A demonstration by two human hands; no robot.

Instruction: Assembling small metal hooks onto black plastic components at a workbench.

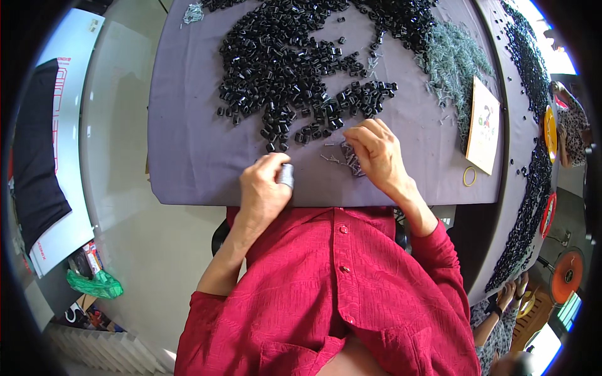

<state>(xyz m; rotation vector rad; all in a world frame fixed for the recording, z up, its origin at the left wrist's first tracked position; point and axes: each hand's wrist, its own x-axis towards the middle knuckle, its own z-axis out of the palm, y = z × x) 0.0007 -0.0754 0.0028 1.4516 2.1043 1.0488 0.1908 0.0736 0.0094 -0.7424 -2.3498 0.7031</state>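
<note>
My left hand (263,191) is closed over the front part of the table, its fingers curled; a grey wrap (286,175) covers the thumb. What those fingers hold, if anything, is hidden. To the right, my right hand (378,153) is closed in a pinch, and anything between its fingertips is too small to make out. Partly under that hand lies a small dark patterned piece (351,160), with a few loose silver screws (329,158) beside it. Just beyond both hands spreads a large heap of small glossy black plastic pieces (269,69).
A pile of silver screws (454,56) lies at the far right of the grey cloth-covered table (188,125). Near it are a white-and-tan card (483,125) and a yellow ring (469,176). Along another table at right, more black pieces (533,169) lie near another person's hands (511,291).
</note>
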